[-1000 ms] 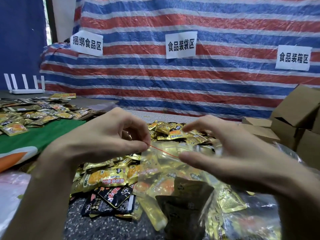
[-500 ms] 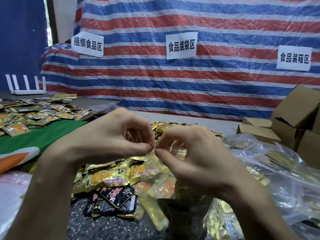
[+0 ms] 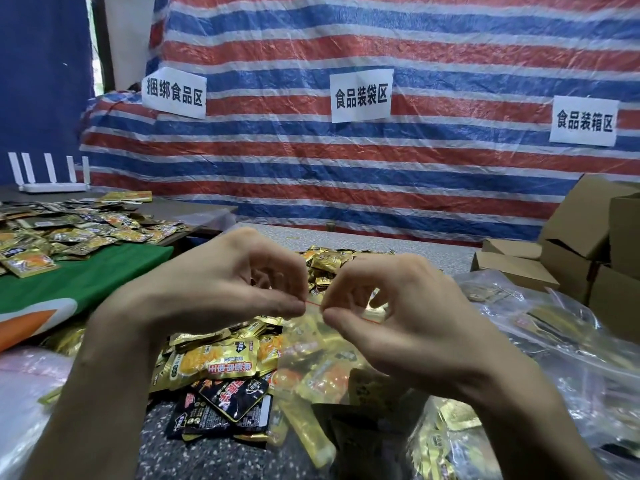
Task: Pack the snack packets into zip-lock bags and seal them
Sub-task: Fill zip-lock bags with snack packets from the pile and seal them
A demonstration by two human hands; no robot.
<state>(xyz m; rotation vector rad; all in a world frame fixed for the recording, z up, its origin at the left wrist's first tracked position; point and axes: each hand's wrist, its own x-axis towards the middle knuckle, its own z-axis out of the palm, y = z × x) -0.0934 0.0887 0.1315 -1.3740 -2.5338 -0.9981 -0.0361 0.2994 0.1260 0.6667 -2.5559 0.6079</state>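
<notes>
— Where is the bag?
— The zip-lock bag [image 3: 311, 344] is at the middle of the view, held up by its top edge over the speckled tabletop [image 3: 162, 455]. It is clear, and gold and orange packets [image 3: 325, 379] show through it. I cannot tell whether its bottom touches the tabletop.

— And the hands?
— The left grip [image 3: 214, 292] pinches the top edge between thumb and forefinger, right at the red seal strip [image 3: 313, 304]. The right grip [image 3: 408, 323] pinches the same strip just beside it, thumb below and forefinger above, with its other fingers curled. A short stretch of the red line shows between the two sets of fingertips.

— Is the seal closed?
— I cannot tell, as the hands cover most of it.

— What lies under the bag?
— A loose pile [image 3: 214, 362] of mostly gold packets, with a few black packets [image 3: 235, 400] at its near edge.

— And to the sides?
— On the right, filled bags [image 3: 571, 341] lie in a heap, and cardboard boxes [image 3: 585, 230] stand behind them. On the left there is a green cloth [image 3: 86, 275]. Past it lies a scatter [image 3: 69, 230] of more packets, with a white router [image 3: 48, 181] beyond. A striped tarp [image 3: 346, 168] hangs at the back with three paper signs [image 3: 360, 95] on it.
</notes>
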